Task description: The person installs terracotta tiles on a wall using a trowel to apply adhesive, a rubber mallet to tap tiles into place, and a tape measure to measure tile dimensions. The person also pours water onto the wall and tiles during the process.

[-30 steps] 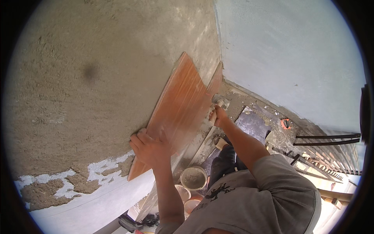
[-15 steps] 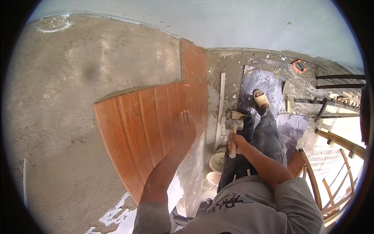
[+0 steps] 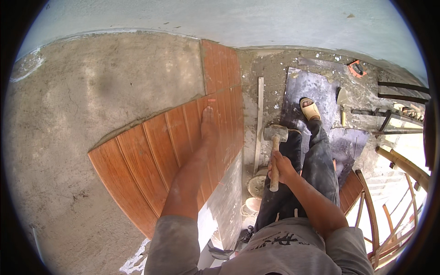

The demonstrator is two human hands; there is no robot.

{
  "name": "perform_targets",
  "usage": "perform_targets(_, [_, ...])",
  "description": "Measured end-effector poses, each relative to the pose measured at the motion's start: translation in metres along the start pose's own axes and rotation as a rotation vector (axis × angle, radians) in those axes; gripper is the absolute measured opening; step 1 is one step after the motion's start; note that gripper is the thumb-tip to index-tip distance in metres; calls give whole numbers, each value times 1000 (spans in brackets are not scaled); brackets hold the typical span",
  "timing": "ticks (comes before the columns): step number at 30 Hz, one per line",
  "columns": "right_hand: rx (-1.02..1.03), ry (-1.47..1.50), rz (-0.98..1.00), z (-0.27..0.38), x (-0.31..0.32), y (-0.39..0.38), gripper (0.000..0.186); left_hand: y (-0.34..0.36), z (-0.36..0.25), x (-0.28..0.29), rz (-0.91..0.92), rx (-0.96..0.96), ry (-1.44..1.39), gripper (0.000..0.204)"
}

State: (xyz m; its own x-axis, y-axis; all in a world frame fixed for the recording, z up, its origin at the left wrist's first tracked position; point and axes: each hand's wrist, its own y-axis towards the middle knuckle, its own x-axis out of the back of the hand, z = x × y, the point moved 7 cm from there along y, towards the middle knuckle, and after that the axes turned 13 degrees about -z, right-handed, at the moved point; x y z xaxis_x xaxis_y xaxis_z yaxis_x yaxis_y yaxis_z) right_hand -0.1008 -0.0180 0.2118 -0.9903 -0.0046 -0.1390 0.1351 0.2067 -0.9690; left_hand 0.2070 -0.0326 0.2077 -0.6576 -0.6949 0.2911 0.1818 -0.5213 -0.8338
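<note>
From where I am standing, the person is resting the left hand (image 3: pixel 209 121) flat on the wood-look panel (image 3: pixel 142 160), fingers stretched out and grasping nothing, while the right hand (image 3: pixel 284 167) is clenching the wooden handle of a mallet (image 3: pixel 276 134). The mallet is hanging over the legs with its head pointing away from the body, well apart from the panel. The panel is lying against the mortar-coated wall (image 3: pixel 137 87), near that wall's floor edge, and a smaller panel (image 3: pixel 221 66) is filling the space between it and the corner where the pale blue wall (image 3: pixel 275 23) is beginning. A small orange-red piece (image 3: pixel 211 100) is showing just beyond the fingertips, close to the seam; I am not able to tell whether it is a spacer or a mark. To my eye, good handling here is depending on the open palm: it is feeling for any lip at the seam, and an even, spread touch is serving better than pushing with the fingertips alone. The side edge is looking worth watching too, since mortar is showing along it. With the mallet, I am favouring light, square taps over the body of the panel, because corners are likely to be chipping under hard blows, and the left hand is needing to be clear of the head.
</note>
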Motion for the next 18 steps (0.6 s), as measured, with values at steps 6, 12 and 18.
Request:
perform_targets(6, [117,28,97,14,-77,-29,41,-69,16,30,-381,314,-732,66])
perform_targets(12, [168,112,144,-16,-156,-68,40,-249,75,83,-902,763,-763,46])
perform_targets(18, [1177,-87,434,-17,-246,-50,39,-277,137,95,-880,792,-750,50])
